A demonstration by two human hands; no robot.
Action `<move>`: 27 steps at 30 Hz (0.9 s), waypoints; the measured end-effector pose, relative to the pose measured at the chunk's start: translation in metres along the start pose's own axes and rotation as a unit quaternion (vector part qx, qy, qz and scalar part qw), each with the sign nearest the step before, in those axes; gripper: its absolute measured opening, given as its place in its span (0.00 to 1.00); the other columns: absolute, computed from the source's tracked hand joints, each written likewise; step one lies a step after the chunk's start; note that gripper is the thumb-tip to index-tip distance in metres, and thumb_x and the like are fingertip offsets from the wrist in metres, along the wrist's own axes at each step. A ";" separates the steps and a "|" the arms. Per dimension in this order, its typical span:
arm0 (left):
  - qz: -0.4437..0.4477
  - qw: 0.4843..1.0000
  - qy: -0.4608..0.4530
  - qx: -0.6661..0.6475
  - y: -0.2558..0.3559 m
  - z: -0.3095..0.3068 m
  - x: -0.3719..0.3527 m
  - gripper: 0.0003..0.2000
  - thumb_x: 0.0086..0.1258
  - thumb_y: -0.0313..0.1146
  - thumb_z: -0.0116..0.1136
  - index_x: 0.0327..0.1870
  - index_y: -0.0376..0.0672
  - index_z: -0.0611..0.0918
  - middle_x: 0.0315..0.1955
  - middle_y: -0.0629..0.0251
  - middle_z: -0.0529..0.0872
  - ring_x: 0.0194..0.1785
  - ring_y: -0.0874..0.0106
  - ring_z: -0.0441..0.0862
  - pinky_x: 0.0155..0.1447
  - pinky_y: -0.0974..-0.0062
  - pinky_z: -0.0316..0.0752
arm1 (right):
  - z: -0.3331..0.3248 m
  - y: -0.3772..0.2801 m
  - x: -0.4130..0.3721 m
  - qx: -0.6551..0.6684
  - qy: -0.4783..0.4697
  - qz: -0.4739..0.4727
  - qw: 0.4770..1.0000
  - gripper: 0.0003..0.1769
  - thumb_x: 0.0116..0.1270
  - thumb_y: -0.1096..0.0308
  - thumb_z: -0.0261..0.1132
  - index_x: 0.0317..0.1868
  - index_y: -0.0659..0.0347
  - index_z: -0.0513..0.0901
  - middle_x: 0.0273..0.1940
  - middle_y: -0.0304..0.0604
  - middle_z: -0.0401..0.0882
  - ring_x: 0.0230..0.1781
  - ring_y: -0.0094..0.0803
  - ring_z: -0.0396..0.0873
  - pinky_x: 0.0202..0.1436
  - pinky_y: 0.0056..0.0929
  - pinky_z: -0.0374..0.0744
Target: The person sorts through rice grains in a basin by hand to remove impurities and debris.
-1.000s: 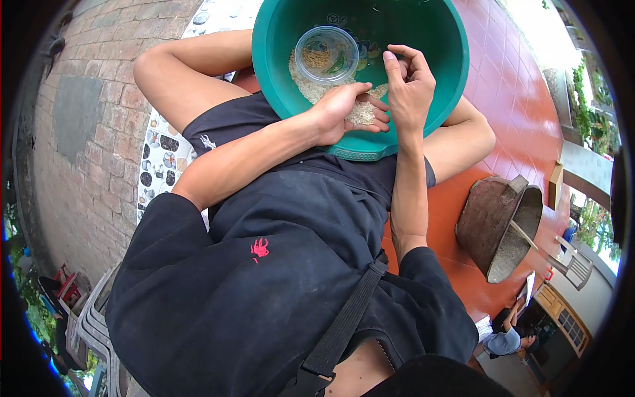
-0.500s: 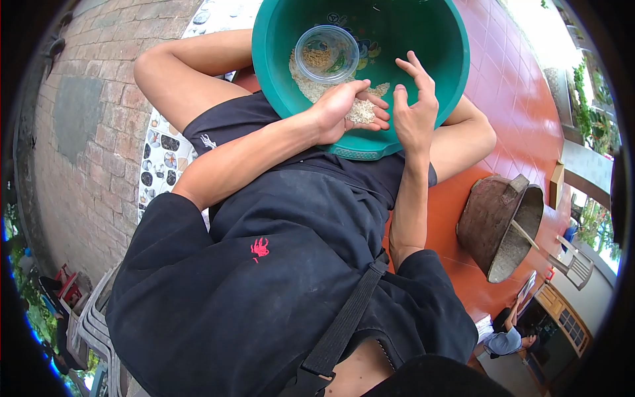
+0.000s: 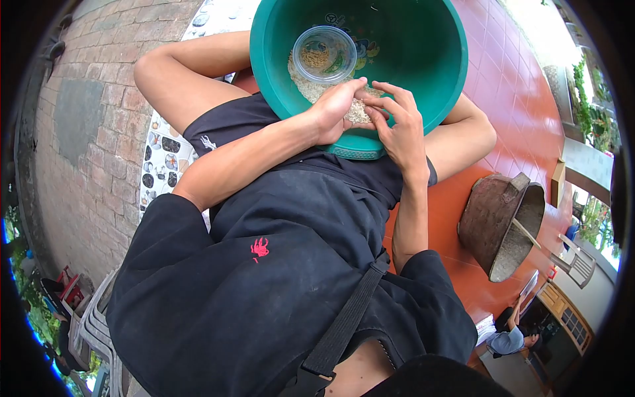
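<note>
My left hand (image 3: 336,108) lies palm up, cupped over the near side of a green basin (image 3: 264,63), with a small heap of pale rice grains (image 3: 358,112) in it. Over that palm, my right hand (image 3: 400,122) reaches in with bent fingers, thumb and fingertips brought together at the heap. Whether a grain sits between those fingertips is too small to see. Inside the basin, a clear plastic tub (image 3: 325,55) holds some golden-brown grains. More pale grains are spread on the basin floor around the tub, partly hidden by my left hand.
The basin rests between my bent legs. On the red tiled floor to the right stands a worn brown bucket (image 3: 486,221) with a stick in it. Farther off, another person (image 3: 506,341) is at lower right. Stacked chairs (image 3: 99,331) are at lower left.
My right hand has moved left and down from the basin's right side onto the grains in my left palm, its raised fingers now bent inward. My left hand stays almost where it was.
</note>
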State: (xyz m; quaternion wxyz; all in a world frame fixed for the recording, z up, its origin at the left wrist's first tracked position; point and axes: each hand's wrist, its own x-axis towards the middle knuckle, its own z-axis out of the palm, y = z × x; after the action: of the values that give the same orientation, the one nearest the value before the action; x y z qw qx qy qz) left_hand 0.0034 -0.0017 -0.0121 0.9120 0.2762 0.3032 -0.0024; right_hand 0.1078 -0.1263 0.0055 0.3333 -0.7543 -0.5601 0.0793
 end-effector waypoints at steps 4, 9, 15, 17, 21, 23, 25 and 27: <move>0.004 1.000 0.006 0.000 0.001 0.001 -0.001 0.19 0.84 0.45 0.37 0.55 0.36 0.73 0.48 0.57 0.82 0.49 0.68 0.85 0.58 0.60 0.82 | 0.004 0.000 0.000 0.059 -0.005 0.042 0.997 0.08 0.61 0.75 0.70 0.42 0.63 0.86 0.55 0.47 0.82 0.56 0.45 0.78 0.57 0.39 0.78; -0.005 1.000 -0.014 0.014 0.001 0.002 0.000 0.22 0.84 0.45 0.34 0.55 0.34 0.75 0.47 0.55 0.83 0.48 0.68 0.85 0.55 0.61 0.83 | 0.001 0.004 0.002 0.086 -0.037 0.047 0.995 0.09 0.62 0.75 0.70 0.43 0.66 0.83 0.53 0.48 0.82 0.52 0.44 0.79 0.55 0.38 0.78; -0.006 1.000 -0.005 0.025 0.002 0.003 -0.001 0.22 0.84 0.44 0.33 0.55 0.36 0.76 0.44 0.56 0.85 0.47 0.69 0.85 0.52 0.63 0.82 | 0.001 0.006 0.004 0.105 -0.062 0.050 0.991 0.07 0.62 0.75 0.68 0.39 0.66 0.80 0.51 0.48 0.82 0.49 0.44 0.78 0.53 0.38 0.77; -0.009 0.999 0.008 0.041 0.002 0.003 -0.002 0.21 0.84 0.44 0.34 0.55 0.36 0.77 0.42 0.57 0.86 0.46 0.70 0.85 0.52 0.64 0.82 | 0.003 0.008 0.003 0.102 -0.055 0.039 0.992 0.07 0.61 0.75 0.68 0.38 0.65 0.79 0.50 0.48 0.82 0.49 0.45 0.78 0.53 0.38 0.77; -0.012 0.999 0.000 0.032 0.001 0.000 0.000 0.21 0.83 0.45 0.35 0.55 0.37 0.77 0.41 0.56 0.86 0.45 0.70 0.86 0.51 0.65 0.81 | 0.003 0.006 0.003 0.094 -0.049 0.031 0.994 0.07 0.62 0.76 0.67 0.39 0.65 0.78 0.50 0.48 0.81 0.49 0.46 0.77 0.54 0.39 0.76; -0.011 1.000 -0.005 0.028 0.002 0.001 -0.001 0.20 0.83 0.44 0.36 0.54 0.36 0.77 0.43 0.56 0.86 0.44 0.69 0.86 0.52 0.64 0.82 | 0.002 0.004 0.001 0.108 -0.047 0.036 0.992 0.07 0.62 0.76 0.67 0.39 0.65 0.78 0.50 0.48 0.81 0.50 0.46 0.77 0.55 0.39 0.76; -0.008 1.000 0.002 0.025 0.003 0.002 -0.002 0.20 0.83 0.44 0.36 0.54 0.36 0.76 0.44 0.56 0.85 0.44 0.69 0.87 0.52 0.64 0.82 | 0.002 0.004 0.001 0.123 -0.044 0.040 0.991 0.07 0.63 0.75 0.67 0.39 0.65 0.78 0.50 0.48 0.81 0.50 0.46 0.77 0.55 0.39 0.76; -0.006 1.000 0.009 0.023 0.002 0.003 -0.002 0.20 0.83 0.44 0.37 0.55 0.35 0.76 0.45 0.55 0.85 0.44 0.69 0.87 0.51 0.64 0.83 | 0.001 0.006 0.000 0.101 -0.042 0.007 0.994 0.05 0.67 0.78 0.66 0.41 0.67 0.79 0.54 0.49 0.79 0.49 0.39 0.81 0.52 0.32 0.81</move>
State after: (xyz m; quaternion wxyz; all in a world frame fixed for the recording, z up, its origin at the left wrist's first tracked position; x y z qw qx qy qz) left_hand 0.0038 -0.0021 -0.0075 0.9027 0.2949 0.3129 -0.0122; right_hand 0.1116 -0.1270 0.0014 0.3836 -0.7168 -0.5571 0.1696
